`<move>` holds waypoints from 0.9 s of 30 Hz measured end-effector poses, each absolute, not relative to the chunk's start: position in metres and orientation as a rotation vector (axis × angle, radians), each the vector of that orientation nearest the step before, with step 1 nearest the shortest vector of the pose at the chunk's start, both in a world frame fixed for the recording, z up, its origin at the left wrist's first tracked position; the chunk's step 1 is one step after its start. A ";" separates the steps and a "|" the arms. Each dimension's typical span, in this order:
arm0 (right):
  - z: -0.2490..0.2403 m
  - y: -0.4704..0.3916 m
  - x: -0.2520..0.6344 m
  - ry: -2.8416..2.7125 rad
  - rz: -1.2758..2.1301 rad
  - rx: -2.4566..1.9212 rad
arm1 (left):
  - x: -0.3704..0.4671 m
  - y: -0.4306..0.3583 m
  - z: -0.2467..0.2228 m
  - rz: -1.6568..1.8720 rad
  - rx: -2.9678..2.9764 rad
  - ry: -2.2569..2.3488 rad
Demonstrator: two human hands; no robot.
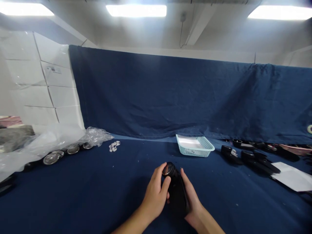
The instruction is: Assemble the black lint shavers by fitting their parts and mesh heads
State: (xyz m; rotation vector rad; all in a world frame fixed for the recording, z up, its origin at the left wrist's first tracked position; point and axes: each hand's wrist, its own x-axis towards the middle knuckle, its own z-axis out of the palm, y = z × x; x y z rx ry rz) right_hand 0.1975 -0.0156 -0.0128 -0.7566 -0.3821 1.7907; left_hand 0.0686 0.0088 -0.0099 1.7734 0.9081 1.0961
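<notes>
A black handheld device (179, 193) with a round, glossy, lens-like head at its upper end is held between my two hands above the blue-covered table. My left hand (157, 191) grips the round head, thumb and index finger on its rim. My right hand (193, 201) wraps the body from the right side, its palm against it; most of its fingers are hidden behind the device. The device is tilted, its head pointing up and to the left. Its exact kind cannot be made out.
Ahead stands a light-blue plastic basket (197, 152) with white sheets inside. Small white pieces (114, 146) lie left of it. Round shiny parts (51, 158) sit under plastic wrap (65, 138) at left. Black devices (258, 162) and a white sheet (293, 177) lie right. A blue curtain (156, 97) hangs behind.
</notes>
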 end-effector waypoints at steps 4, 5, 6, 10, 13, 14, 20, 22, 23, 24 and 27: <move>-0.007 -0.020 0.196 -0.347 1.790 -0.754 | 0.069 0.008 -0.007 1.114 1.807 0.935; -0.005 -0.021 0.196 -0.340 1.787 -0.759 | 0.069 0.008 -0.006 1.121 1.819 0.938; -0.004 -0.021 0.195 -0.335 1.780 -0.763 | 0.069 0.008 -0.005 1.127 1.827 0.938; -0.002 -0.021 0.195 -0.300 1.779 -0.784 | 0.068 0.010 -0.005 1.117 1.824 0.933; -0.004 -0.019 0.193 -0.279 1.780 -0.777 | 0.068 0.013 -0.009 1.098 1.797 0.934; -0.005 -0.018 0.193 -0.277 1.779 -0.771 | 0.068 0.014 -0.010 1.094 1.788 0.935; -0.011 -0.018 0.193 -0.287 1.756 -0.724 | 0.069 0.016 -0.013 1.070 1.788 0.941; -0.010 -0.018 0.194 -0.304 1.754 -0.719 | 0.069 0.016 -0.013 1.071 1.798 0.948; -0.009 -0.019 0.194 -0.313 1.753 -0.722 | 0.069 0.016 -0.013 1.069 1.800 0.952; -0.007 -0.019 0.194 -0.317 1.753 -0.730 | 0.069 0.016 -0.012 1.064 1.801 0.956; 0.000 -0.020 0.192 -0.310 1.758 -0.774 | 0.069 0.016 -0.011 1.061 1.803 0.978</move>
